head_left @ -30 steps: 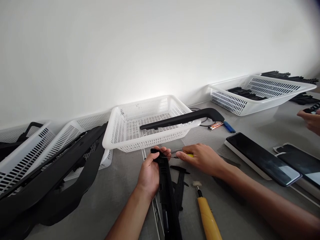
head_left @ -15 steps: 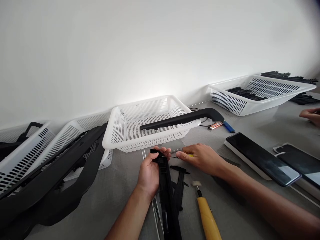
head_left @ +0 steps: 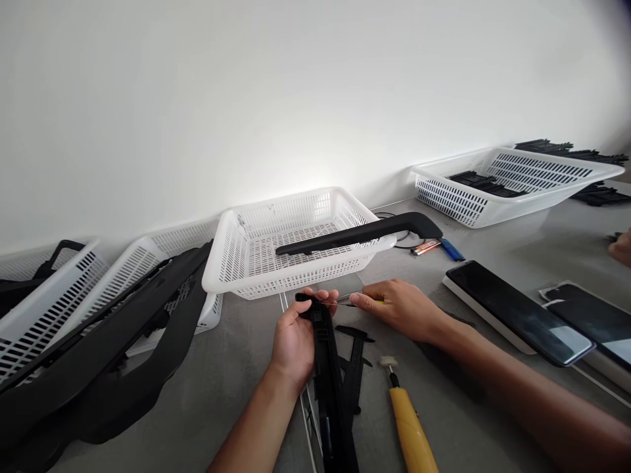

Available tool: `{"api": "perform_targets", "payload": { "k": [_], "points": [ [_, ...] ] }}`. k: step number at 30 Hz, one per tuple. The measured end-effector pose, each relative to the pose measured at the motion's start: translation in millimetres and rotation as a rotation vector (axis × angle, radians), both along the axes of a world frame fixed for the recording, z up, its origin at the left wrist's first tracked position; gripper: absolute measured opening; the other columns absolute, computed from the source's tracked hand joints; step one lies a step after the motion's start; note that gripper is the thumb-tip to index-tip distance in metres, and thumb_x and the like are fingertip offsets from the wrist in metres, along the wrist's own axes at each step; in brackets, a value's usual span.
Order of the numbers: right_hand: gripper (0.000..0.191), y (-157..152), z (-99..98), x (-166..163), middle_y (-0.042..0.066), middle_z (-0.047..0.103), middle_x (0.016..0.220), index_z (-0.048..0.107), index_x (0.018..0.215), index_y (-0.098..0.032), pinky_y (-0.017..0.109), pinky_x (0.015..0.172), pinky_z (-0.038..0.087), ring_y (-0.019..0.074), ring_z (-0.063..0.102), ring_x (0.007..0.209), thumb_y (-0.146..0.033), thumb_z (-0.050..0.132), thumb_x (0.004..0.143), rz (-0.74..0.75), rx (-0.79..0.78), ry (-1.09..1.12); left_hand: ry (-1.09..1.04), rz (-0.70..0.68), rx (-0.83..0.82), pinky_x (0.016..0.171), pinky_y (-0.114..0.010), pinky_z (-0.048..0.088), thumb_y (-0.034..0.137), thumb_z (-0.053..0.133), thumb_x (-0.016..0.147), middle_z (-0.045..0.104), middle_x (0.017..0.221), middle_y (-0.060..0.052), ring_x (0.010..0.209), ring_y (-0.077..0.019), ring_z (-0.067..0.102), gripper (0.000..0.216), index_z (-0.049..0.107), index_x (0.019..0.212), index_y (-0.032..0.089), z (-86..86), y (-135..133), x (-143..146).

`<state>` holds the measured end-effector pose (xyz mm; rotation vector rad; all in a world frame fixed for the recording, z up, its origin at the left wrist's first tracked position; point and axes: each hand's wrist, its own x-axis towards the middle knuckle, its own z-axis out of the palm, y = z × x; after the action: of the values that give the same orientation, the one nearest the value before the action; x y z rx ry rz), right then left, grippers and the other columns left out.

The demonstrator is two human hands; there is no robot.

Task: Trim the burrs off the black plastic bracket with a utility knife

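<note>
My left hand [head_left: 297,332] is closed around the upper end of a long black plastic trim piece [head_left: 326,368], which runs down toward the bottom edge of the view. My right hand [head_left: 394,303] grips a thin tool with a yellow handle [head_left: 380,302]; most of the handle is hidden by the fingers. Its slender shaft points left to the end of the trim piece, beside my left fingertips. Whether the tip touches the plastic I cannot tell. Just right of the piece lies a black caliper [head_left: 355,368]. A yellow-handled tool with a pale round tip [head_left: 408,427] lies nearer me.
A white basket [head_left: 276,286] stands ahead, with a curved black part [head_left: 365,233] across its rim. Black panels [head_left: 123,348] fill baskets at left. Phones [head_left: 517,312] lie at right, before another white basket [head_left: 532,213]. Another person's hand [head_left: 622,248] shows at the right edge.
My right hand has shifted very slightly right and up with the thin tool. My left hand and the trim piece stay nearly still. The other person's hand has moved toward the right edge.
</note>
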<state>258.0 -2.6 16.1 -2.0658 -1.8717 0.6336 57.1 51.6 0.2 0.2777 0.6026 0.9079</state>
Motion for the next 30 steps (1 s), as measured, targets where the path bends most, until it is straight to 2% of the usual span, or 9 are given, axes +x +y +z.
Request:
{"api": "perform_targets", "payload": {
  "k": [6, 12, 21, 25, 30],
  "points": [
    [0.071, 0, -0.8, 1, 0.001, 0.053, 0.064, 0.045, 0.065, -0.019, 0.029, 0.06, 0.023, 0.0136, 0.042, 0.061, -0.079, 0.029, 0.099, 0.031, -0.012, 0.005, 0.013, 0.01, -0.002, 0.098, -0.038, 0.058, 0.01, 0.065, 0.076, 0.073, 0.086, -0.007, 0.101, -0.0254, 0.075, 0.011, 0.069, 0.084, 0.017, -0.4, 0, -1],
    [0.073, 0, 0.3, 1, 0.002, 0.055, 0.065, 0.049, 0.066, -0.02, 0.03, 0.059, 0.022, 0.0142, 0.041, 0.061, -0.081, 0.026, 0.098, -0.014, -0.015, -0.015, 0.004, 0.01, 0.006, 0.101, -0.039, 0.057, 0.011, 0.066, 0.076, 0.072, 0.084, -0.007, 0.099, -0.0252, 0.075, 0.01, 0.069, 0.084, 0.016, 0.0, 0, -1],
    [0.073, -1, 4.0, 9, 0.001, 0.055, 0.064, 0.054, 0.065, -0.019, 0.029, 0.059, 0.024, 0.0136, 0.045, 0.062, -0.08, 0.032, 0.098, 0.111, -0.05, 0.039, 0.001, 0.013, -0.001, 0.098, -0.039, 0.058, 0.011, 0.066, 0.074, 0.072, 0.083, -0.007, 0.097, -0.0252, 0.075, 0.011, 0.069, 0.084, 0.016, -0.8, 0, -2],
    [0.072, -1, 4.9, 11, 0.0, 0.054, 0.065, 0.051, 0.065, -0.019, 0.029, 0.06, 0.024, 0.0133, 0.044, 0.063, -0.081, 0.034, 0.097, 0.106, -0.046, 0.054, -0.003, 0.017, 0.005, 0.099, -0.04, 0.058, 0.011, 0.066, 0.075, 0.072, 0.083, -0.007, 0.097, -0.0253, 0.075, 0.01, 0.07, 0.084, 0.015, -0.4, 0, -2],
    [0.073, 1, 3.6, 11, 0.002, 0.055, 0.066, 0.052, 0.066, -0.019, 0.029, 0.061, 0.026, 0.0144, 0.045, 0.062, -0.08, 0.028, 0.099, 0.072, -0.03, 0.028, 0.003, 0.025, -0.003, 0.1, -0.04, 0.057, 0.011, 0.065, 0.075, 0.072, 0.082, -0.007, 0.095, -0.0249, 0.075, 0.011, 0.069, 0.083, 0.016, 1.1, 0, -2]
  ]
}}
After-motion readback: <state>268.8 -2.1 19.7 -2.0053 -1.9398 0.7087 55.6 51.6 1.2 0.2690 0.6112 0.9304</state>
